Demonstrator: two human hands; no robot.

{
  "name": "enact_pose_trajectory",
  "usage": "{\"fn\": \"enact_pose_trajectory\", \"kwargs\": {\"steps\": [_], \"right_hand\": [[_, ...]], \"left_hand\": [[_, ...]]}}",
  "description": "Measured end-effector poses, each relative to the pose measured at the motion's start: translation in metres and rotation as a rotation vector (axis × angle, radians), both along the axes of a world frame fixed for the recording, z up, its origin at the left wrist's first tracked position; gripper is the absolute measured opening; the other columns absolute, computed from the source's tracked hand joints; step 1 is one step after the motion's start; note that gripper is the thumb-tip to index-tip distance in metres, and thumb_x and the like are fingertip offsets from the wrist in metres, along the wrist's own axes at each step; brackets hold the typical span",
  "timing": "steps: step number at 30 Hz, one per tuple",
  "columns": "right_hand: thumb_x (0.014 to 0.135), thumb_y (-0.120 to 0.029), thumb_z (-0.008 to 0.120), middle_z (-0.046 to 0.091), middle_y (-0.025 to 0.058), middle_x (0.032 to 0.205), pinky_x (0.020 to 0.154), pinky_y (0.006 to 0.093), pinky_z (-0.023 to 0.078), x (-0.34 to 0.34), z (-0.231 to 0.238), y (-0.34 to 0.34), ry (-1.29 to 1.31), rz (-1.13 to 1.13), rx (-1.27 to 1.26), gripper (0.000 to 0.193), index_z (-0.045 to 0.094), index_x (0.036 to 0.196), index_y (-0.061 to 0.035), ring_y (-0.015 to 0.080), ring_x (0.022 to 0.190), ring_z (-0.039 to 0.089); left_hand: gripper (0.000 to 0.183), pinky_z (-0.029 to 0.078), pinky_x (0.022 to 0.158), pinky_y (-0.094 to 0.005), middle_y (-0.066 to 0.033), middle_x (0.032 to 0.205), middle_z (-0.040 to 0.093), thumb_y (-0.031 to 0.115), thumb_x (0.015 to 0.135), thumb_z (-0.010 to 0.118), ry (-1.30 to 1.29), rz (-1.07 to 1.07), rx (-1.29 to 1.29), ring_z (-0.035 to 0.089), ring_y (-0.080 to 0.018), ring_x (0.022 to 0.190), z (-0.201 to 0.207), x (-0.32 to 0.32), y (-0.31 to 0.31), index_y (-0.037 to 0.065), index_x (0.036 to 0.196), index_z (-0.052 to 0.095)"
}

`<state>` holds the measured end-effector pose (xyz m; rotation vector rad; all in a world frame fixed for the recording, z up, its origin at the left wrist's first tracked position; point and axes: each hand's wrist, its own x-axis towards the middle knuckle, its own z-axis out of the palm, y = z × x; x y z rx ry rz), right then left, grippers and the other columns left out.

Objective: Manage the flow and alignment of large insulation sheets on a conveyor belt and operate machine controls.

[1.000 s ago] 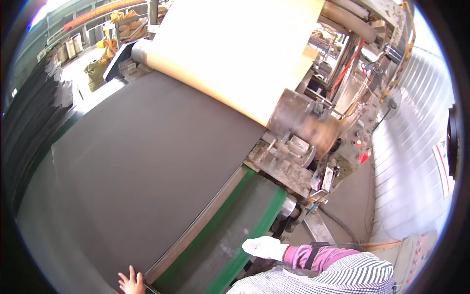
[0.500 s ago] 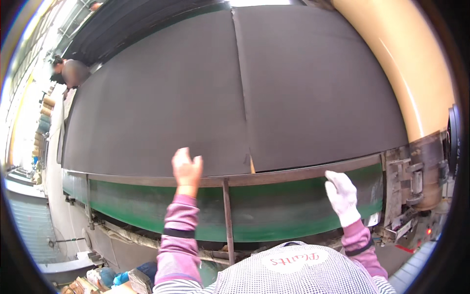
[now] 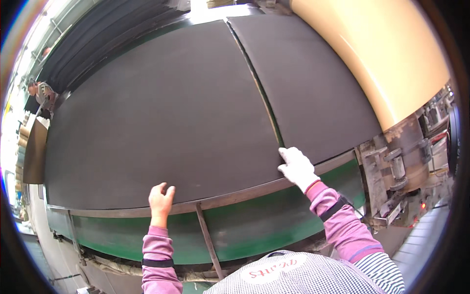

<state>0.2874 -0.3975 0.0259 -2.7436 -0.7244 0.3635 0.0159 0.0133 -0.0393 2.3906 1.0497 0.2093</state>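
Two wide dark grey sheets, a left sheet (image 3: pixel 161 117) and a right sheet (image 3: pixel 308 78), lie side by side on a long bed. A narrow gap (image 3: pixel 264 100) runs between them, hidden at its near end by my right hand. My right hand (image 3: pixel 297 167), in a white glove, rests at that near end with thumb and forefinger apart. Over the left sheet's near edge is my bare left hand (image 3: pixel 160 200), its thumb apart from its fingers and nothing in it. Whether it touches the sheet I cannot tell.
A metal rail (image 3: pixel 235 196) borders the near side, above a green belt (image 3: pixel 264 235). A large tan roll (image 3: pixel 377 54) and metal machine parts (image 3: pixel 396 171) stand right. At the far left are another person (image 3: pixel 43 95) and a curved brown sheet (image 3: pixel 35 152).
My right hand has moved left and inward from beyond the rail to the gap. My left hand has drawn back toward the near edge. The gap looks wider, and the view has shifted.
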Motion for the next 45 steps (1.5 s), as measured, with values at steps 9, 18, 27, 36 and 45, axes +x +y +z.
{"fn": "enact_pose_trajectory", "kwargs": {"steps": [9, 18, 27, 36, 45], "right_hand": [[0.090, -0.012, 0.058, 0.059, 0.0152, 0.121, 0.099, 0.0463, 0.049, 0.080, -0.017, -0.120, -0.063, -0.088, -0.023, 0.044, 0.059, 0.133, -0.0135, 0.0354, 0.116, 0.058], [0.096, -0.020, 0.051, 0.067, 0.0127, 0.121, 0.093, 0.0423, 0.054, 0.043, 0.015, -0.172, -0.405, -0.252, 0.054, 0.030, 0.066, 0.120, -0.0144, 0.0313, 0.115, 0.064], [0.101, -0.025, 0.049, 0.068, 0.0092, 0.123, 0.095, 0.0354, 0.054, -0.145, -0.001, -0.214, 0.202, -0.293, 0.058, 0.035, 0.064, 0.132, -0.0174, 0.0276, 0.110, 0.066], [0.099, -0.032, 0.061, 0.072, 0.0063, 0.120, 0.098, 0.0308, 0.052, -0.200, -0.014, -0.194, 0.483, -0.468, 0.552, 0.035, 0.068, 0.129, -0.0141, 0.0204, 0.107, 0.069], [0.100, -0.033, 0.047, 0.070, 0.0132, 0.096, 0.075, 0.0455, 0.055, -0.201, -0.001, -0.212, 0.288, -0.057, 0.152, 0.029, 0.069, 0.106, -0.0158, 0.0341, 0.088, 0.068]], "left_hand": [[0.029, 0.048, 0.092, -0.0446, -0.0147, 0.108, 0.062, 0.019, 0.084, 0.073, 0.131, -0.123, 0.250, 0.058, -0.0338, 0.104, -0.011, -0.073, 0.076, 0.004, 0.106, 0.062], [0.044, 0.019, 0.113, -0.0742, -0.0230, 0.165, 0.021, 0.041, 0.092, 0.065, 0.475, -0.401, -0.077, 0.019, -0.0582, 0.147, 0.052, 0.004, -0.018, 0.027, 0.134, 0.067], [0.062, 0.037, 0.111, -0.0638, -0.0307, 0.157, 0.034, 0.063, 0.090, 0.059, 0.531, -0.646, 0.061, 0.037, -0.0640, 0.134, 0.066, 0.098, -0.147, 0.028, 0.141, 0.060], [0.070, 0.041, 0.112, -0.0476, -0.0264, 0.153, 0.044, 0.061, 0.095, 0.054, 0.309, -0.727, -0.078, 0.050, -0.0496, 0.132, 0.055, 0.174, -0.238, 0.012, 0.144, 0.056], [0.029, 0.057, 0.078, -0.0460, -0.0169, 0.096, 0.074, 0.028, 0.101, 0.055, 0.502, -0.306, 0.553, 0.071, -0.0328, 0.088, 0.035, 0.026, -0.046, 0.007, 0.091, 0.073]]}}
